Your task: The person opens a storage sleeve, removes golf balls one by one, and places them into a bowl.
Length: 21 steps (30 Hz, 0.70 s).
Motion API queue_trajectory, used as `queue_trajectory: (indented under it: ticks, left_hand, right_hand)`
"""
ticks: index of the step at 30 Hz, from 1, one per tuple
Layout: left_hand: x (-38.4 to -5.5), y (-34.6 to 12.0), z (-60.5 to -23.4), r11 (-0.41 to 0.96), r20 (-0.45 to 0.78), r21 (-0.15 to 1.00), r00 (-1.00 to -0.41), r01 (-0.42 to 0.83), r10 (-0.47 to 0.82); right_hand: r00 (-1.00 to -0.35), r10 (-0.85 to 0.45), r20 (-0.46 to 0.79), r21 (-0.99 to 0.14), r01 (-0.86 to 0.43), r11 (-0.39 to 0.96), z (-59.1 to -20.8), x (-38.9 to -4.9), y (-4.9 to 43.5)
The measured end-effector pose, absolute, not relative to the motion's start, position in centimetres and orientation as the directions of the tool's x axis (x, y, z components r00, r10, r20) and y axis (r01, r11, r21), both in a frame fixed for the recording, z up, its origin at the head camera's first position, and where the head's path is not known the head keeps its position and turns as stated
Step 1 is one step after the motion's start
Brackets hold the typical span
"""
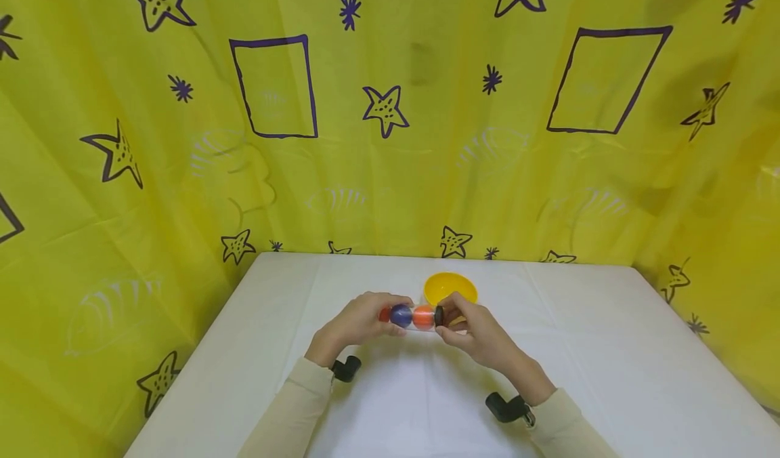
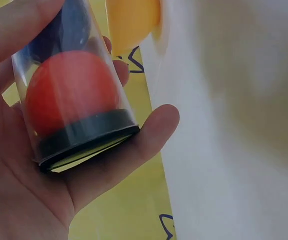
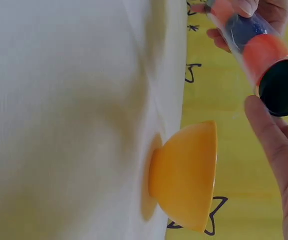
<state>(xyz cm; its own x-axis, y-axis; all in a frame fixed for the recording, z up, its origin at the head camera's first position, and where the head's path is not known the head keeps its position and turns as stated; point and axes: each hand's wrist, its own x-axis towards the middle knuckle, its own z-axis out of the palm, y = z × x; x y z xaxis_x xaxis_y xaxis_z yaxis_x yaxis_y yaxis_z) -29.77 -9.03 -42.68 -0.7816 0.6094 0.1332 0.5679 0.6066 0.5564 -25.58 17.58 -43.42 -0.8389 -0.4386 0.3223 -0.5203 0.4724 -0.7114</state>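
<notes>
Above the table, a clear plastic tube (image 3: 243, 55) lies about level between the two hands. Inside it sit an orange ball (image 1: 423, 317), a dark blue ball (image 1: 401, 316) and a red ball (image 2: 74, 92) in a row. My left hand (image 1: 363, 318) grips the tube round its left end, where a black end cap (image 2: 89, 135) rests against the palm. With thumb and fingertips, my right hand (image 1: 481, 329) pinches the black cap (image 3: 282, 89) on the other end, right beside the orange ball.
A yellow bowl (image 1: 451, 287) stands upright on the white-covered table (image 1: 560, 336), just beyond the hands. Behind the table and along both sides hangs a yellow curtain (image 1: 426, 173) with dark star drawings. Each wrist wears a black camera mount (image 1: 506, 408).
</notes>
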Motion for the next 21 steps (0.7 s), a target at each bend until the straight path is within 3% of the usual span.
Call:
queue_trajectory:
  ticks: [6, 21]
  left_hand:
    - [-30.16, -9.54, -42.93, 0.637, 0.111, 0.577, -0.822, 0.511, 0.558]
    - [-30.43, -9.94, -42.72, 0.638, 0.139, 0.584, -0.836, 0.502, 0.53]
  right_hand:
    - [-0.853, -0.37, 0.369, -0.718, -0.514, 0.469, -43.39, -25.63, 17.57]
    - [-0.901, -0.379, 0.213, -0.776, -0.391, 0.495, -44.31, -25.98, 17.1]
